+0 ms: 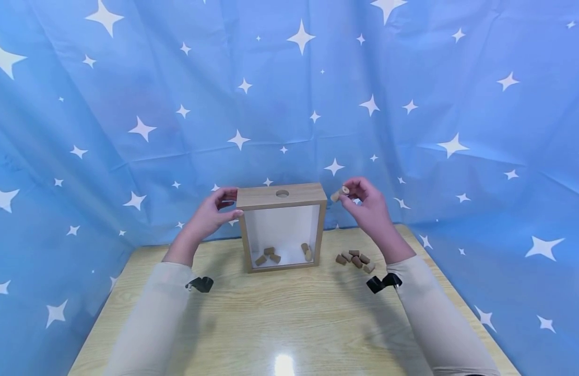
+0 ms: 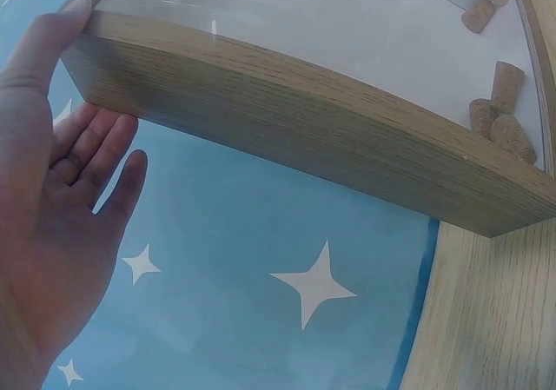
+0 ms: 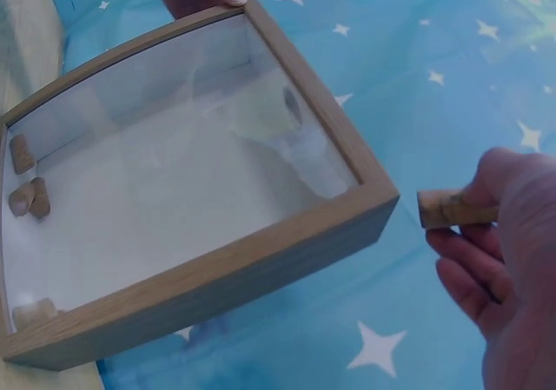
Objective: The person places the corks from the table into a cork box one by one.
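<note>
A shallow wooden box point(image 1: 281, 197) with a clear front stands upright on the table, a round hole point(image 1: 282, 193) in its top. Several corks point(image 1: 269, 251) lie at the bottom inside, behind the clear panel. My left hand point(image 1: 217, 209) grips the box's upper left corner. In the left wrist view, the thumb point(image 2: 54, 38) lies on the front frame and the fingers reach the back edge. Off the box's upper right corner, my right hand point(image 1: 366, 201) pinches a cork point(image 3: 439, 209) between thumb and fingers, apart from the box. Part of that cork is hidden by the thumb.
A loose group of corks point(image 1: 357, 261) lies on the table right of the box, below my right forearm. The light wooden table point(image 1: 261, 313) meets a blue star-print cloth point(image 1: 200, 130) behind and at both sides. Black straps point(image 1: 385, 282) sit at the wrists.
</note>
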A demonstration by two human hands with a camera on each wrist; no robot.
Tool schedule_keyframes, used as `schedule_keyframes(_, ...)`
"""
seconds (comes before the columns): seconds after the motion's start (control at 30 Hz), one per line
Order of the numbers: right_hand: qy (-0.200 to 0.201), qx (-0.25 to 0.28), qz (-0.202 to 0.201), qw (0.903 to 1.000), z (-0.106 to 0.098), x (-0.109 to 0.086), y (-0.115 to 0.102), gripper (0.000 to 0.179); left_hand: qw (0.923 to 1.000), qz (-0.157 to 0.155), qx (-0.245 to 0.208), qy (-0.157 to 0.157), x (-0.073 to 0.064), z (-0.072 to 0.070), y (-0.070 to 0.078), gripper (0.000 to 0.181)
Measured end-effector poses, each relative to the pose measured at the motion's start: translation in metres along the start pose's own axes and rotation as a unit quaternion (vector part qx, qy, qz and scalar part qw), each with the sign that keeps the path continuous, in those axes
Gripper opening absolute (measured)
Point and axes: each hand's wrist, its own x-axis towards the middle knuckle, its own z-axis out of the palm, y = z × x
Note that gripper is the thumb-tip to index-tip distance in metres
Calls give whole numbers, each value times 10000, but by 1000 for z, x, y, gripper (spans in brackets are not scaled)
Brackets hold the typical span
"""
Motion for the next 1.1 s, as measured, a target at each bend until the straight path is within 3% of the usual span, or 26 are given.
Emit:
schedule_keyframes(0.73, -297, 4, -14, 9996, 26, 36, -22, 30, 10000, 42, -46, 1, 3, 1, 0, 76)
schedule_keyframes(1.1, -814, -212, -46, 9964, 52, 50, -38, 27, 10000, -1, -70, 21, 1, 1, 1, 74)
